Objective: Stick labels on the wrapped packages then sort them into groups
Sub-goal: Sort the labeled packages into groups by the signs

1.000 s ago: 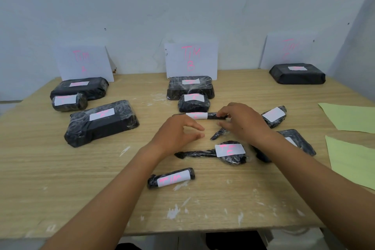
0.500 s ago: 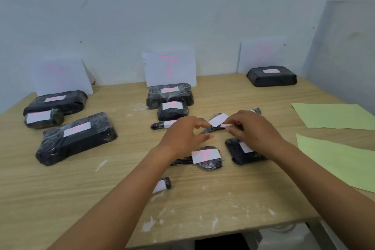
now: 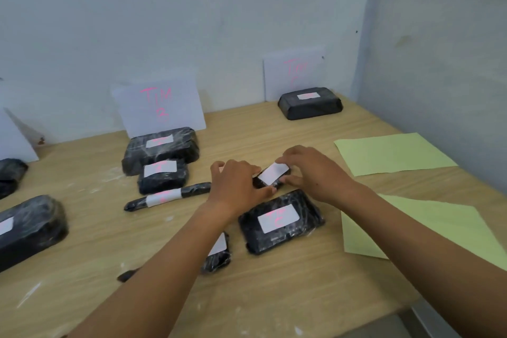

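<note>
Left hand and right hand both pinch the package; likely light, slick film, so hold its ends

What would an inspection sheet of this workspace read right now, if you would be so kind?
Surface: wooden table, white smears.
Job's things: small package, white label on top, held at centre; flat package, labelled, nearer the person; rod-shaped package, labelled, to the left; large package and squat package, both labelled, before the middle sign; far package before the right sign.
Clutter: green paper sheets at the right.
Hands: left hand and right hand both grip the small package.
Cables: nothing seen.
Surroundings: white wall behind; grey partition at right.
</note>
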